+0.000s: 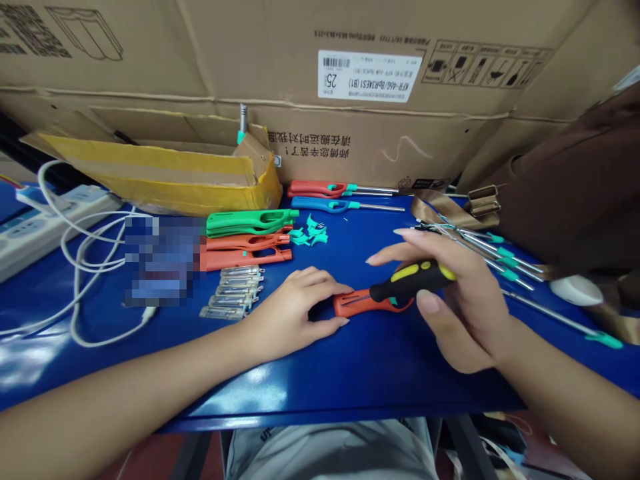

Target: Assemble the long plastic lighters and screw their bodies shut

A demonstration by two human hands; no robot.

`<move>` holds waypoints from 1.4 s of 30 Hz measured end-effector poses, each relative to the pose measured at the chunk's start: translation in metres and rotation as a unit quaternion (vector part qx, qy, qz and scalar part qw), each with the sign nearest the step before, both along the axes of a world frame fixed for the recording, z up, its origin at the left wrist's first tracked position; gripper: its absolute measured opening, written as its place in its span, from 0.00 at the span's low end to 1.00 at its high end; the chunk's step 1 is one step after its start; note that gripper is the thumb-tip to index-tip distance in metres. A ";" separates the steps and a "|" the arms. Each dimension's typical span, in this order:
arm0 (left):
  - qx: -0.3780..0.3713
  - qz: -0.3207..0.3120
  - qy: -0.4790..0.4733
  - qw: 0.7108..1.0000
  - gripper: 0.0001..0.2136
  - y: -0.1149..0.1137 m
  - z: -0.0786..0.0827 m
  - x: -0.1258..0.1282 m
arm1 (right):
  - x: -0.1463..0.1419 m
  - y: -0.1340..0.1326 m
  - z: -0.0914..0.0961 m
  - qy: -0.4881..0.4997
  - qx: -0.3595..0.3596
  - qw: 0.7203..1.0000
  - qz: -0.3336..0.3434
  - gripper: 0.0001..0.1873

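Note:
A red lighter body [353, 304] lies on the blue table in front of me. My left hand [295, 303] grips its left end between thumb and forefinger. In my right hand [467, 300] is a screwdriver [415, 279] with a black and yellow handle, held by the thumb and palm while some fingers stretch forward. Its thin shaft points left over the lighter body; I cannot tell whether the tip touches. Left of my left hand lie several clear fuel tanks [233, 292]. Behind it are red lighter bodies [240, 259] and a green one [245, 223].
Small turquoise triggers [311, 232] lie in a pile. Assembled red [320, 189] and blue [320, 205] lighters rest by the cardboard wall [280, 73]. Metal lighter tubes [493, 250] lie right. A yellow-edged box [170, 173], white cable [75, 300] and power strip [50, 227] occupy the left.

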State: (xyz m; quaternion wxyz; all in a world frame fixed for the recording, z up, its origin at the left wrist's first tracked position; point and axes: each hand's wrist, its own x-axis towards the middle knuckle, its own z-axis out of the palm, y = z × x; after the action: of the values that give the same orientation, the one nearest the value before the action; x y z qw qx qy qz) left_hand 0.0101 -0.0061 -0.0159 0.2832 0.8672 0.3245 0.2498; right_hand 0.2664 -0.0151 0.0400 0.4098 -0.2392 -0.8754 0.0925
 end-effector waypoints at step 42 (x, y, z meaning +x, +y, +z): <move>0.002 -0.029 0.037 0.999 0.17 -0.004 0.004 -0.001 | -0.032 0.010 -0.007 0.076 0.064 0.995 0.027 0.26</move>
State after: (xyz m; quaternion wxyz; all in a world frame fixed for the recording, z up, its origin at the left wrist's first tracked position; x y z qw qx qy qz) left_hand 0.0089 -0.0100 -0.0121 0.2762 0.8857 0.3086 0.2097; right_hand 0.2349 -0.0054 0.0330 0.4866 -0.1809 -0.8522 0.0654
